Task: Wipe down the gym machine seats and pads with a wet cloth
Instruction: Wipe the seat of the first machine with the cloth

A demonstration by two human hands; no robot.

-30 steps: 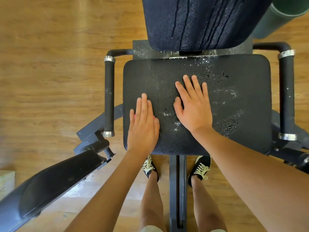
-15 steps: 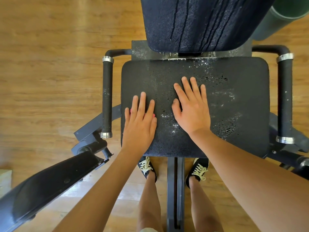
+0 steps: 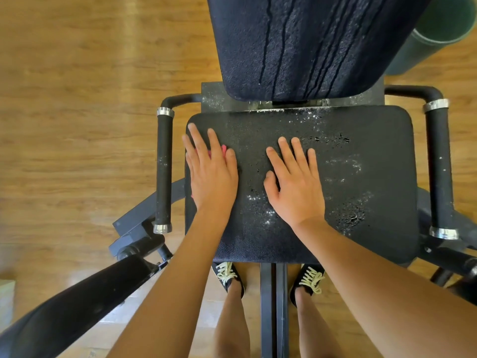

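- Looking straight down on the black textured vinyl seat pad [image 3: 361,177] of the gym machine, speckled with white flecks and small cracks in its surface.
- The left hand [image 3: 211,174] lies flat at the seat's left edge, fingers spread, palm pressing down on a pink cloth [image 3: 224,151].
- Only slivers of that cloth show: a bit between the fingers, and a touch at the heel of the hand by the seat's edge. The rest is hidden under the palm.
- The right hand [image 3: 294,184] sits open and flat near the seat's middle, fingers slightly fanned, nothing under it or in it, just bare palm on vinyl.
- The two hands are apart, a strip of flecked seat between them.
- Above, the dark padded backrest [image 3: 304,45] carries long dark streaks running down its surface.
- Black foam-covered handles with silver end rings flank the seat: the left handle [image 3: 163,171] just beside the left hand, the right handle [image 3: 440,171] well apart from the right.
- Below the seat's front edge, two black shoes with pale laces [image 3: 227,276] stand on the wooden plank floor [image 3: 77,125], either side of the machine's black centre beam [image 3: 273,306].
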